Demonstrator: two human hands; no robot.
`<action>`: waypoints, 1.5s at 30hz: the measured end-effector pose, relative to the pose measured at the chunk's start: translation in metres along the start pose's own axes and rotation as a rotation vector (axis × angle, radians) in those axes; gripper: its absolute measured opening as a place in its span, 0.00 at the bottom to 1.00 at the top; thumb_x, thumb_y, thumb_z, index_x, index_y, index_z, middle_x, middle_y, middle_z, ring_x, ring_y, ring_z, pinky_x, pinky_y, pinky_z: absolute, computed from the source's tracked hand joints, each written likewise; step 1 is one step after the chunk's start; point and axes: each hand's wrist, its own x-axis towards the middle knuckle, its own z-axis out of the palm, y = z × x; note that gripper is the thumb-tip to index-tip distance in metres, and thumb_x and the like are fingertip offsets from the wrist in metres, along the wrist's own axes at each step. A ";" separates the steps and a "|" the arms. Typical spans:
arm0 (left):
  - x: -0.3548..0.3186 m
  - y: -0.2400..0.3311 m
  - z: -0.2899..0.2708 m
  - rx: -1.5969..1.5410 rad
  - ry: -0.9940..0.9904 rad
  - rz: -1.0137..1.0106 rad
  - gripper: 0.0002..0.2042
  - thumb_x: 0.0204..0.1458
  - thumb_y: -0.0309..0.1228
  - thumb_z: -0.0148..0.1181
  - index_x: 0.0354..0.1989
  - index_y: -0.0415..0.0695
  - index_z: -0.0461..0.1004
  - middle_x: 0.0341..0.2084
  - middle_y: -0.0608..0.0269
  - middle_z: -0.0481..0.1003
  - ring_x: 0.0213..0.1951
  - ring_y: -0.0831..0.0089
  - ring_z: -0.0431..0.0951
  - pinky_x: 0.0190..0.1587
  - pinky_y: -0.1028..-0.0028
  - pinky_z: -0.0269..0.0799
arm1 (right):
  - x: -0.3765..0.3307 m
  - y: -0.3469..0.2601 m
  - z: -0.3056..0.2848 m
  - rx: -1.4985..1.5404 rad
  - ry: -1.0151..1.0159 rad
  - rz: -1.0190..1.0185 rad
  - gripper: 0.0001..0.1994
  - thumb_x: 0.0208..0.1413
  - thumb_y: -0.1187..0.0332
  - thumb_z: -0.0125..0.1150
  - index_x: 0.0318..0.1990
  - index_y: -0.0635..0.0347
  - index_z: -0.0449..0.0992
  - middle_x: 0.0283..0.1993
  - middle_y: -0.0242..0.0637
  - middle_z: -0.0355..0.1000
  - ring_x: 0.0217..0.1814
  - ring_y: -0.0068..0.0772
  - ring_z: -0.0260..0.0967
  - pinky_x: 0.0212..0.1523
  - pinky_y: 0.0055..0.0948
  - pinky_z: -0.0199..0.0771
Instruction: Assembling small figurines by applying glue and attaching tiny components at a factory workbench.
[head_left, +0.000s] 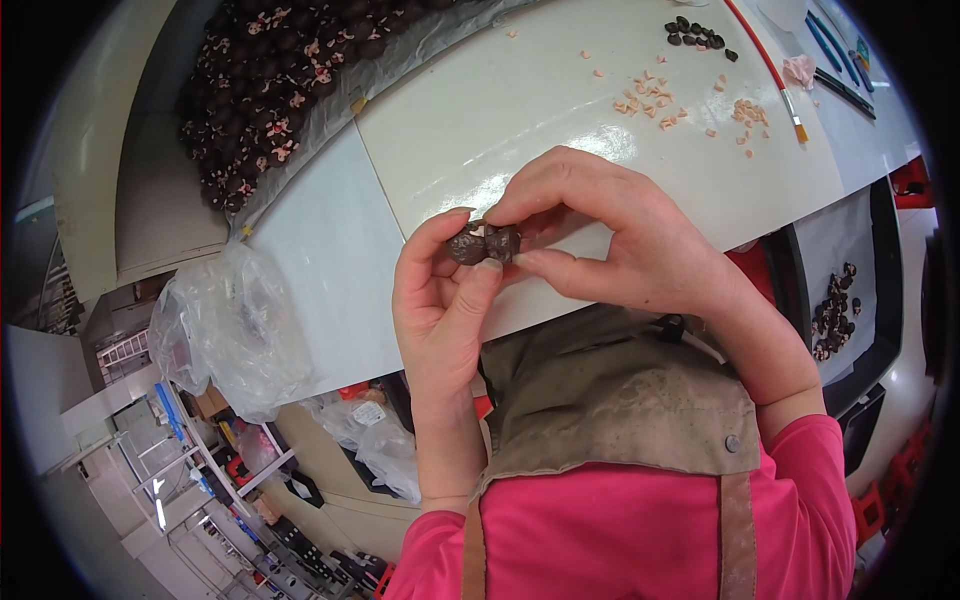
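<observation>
- Over the near part of the white table (pixel 450 110), you have a dark brown lump (pixel 466 247), with a pale bit (pixel 479 229) showing between its rounded lobes;
- your left hand (pixel 433 300) pinches its left side between thumb and fingers; your right hand (pixel 640 235) pinches its right side with thumb and fingertips; gripped from both sides, it is probably steadier, with the pale bit in your sight;
- toward the table's far right, pale pink chips (pixel 645 103) and small dark pieces (pixel 690 38) lie in separate groups, likely so you can pick out each kind; a red-handled brush (pixel 762 50) lies nearer the table's right end;
- at the table's far left, clear plastic sheeting (pixel 325 135) bears a large heap of dark balls (pixel 265 90) flecked pink and white, presumably to protect the surface;
- off the table's near edge, to your right, a black tray (pixel 886 245) with a pale liner (pixel 848 228) holds dark flecked bits (pixel 832 322);
- at the table's left end hangs a crumpled clear bag (pixel 235 330); its contents, if any, you cannot tell.
</observation>
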 end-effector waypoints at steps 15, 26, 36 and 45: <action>-0.005 -0.005 -0.004 0.028 0.018 0.024 0.18 0.52 0.16 0.57 0.52 0.38 0.65 0.46 0.56 0.72 0.47 0.67 0.76 0.51 0.70 0.73 | -0.001 0.000 0.001 0.001 -0.029 0.004 0.17 0.45 0.83 0.61 0.45 0.65 0.73 0.45 0.40 0.69 0.48 0.35 0.72 0.50 0.31 0.78; -0.007 -0.006 -0.006 0.060 -0.008 0.054 0.19 0.50 0.15 0.59 0.51 0.38 0.66 0.45 0.57 0.72 0.47 0.70 0.75 0.51 0.72 0.72 | -0.002 0.001 0.002 -0.105 -0.010 -0.082 0.17 0.41 0.81 0.64 0.42 0.63 0.74 0.43 0.39 0.72 0.47 0.38 0.71 0.47 0.32 0.75; -0.008 -0.007 -0.001 0.120 -0.014 0.132 0.17 0.51 0.15 0.58 0.49 0.38 0.67 0.46 0.55 0.72 0.47 0.70 0.75 0.51 0.73 0.71 | -0.004 0.002 0.001 -0.113 -0.020 -0.082 0.16 0.40 0.81 0.63 0.40 0.62 0.75 0.41 0.36 0.74 0.44 0.36 0.71 0.45 0.31 0.75; -0.012 -0.006 0.000 0.151 -0.020 0.134 0.17 0.51 0.15 0.59 0.49 0.38 0.66 0.45 0.56 0.72 0.47 0.71 0.74 0.51 0.73 0.71 | -0.006 -0.001 0.002 -0.101 -0.031 -0.079 0.15 0.41 0.81 0.63 0.40 0.63 0.75 0.40 0.36 0.73 0.44 0.35 0.72 0.45 0.30 0.75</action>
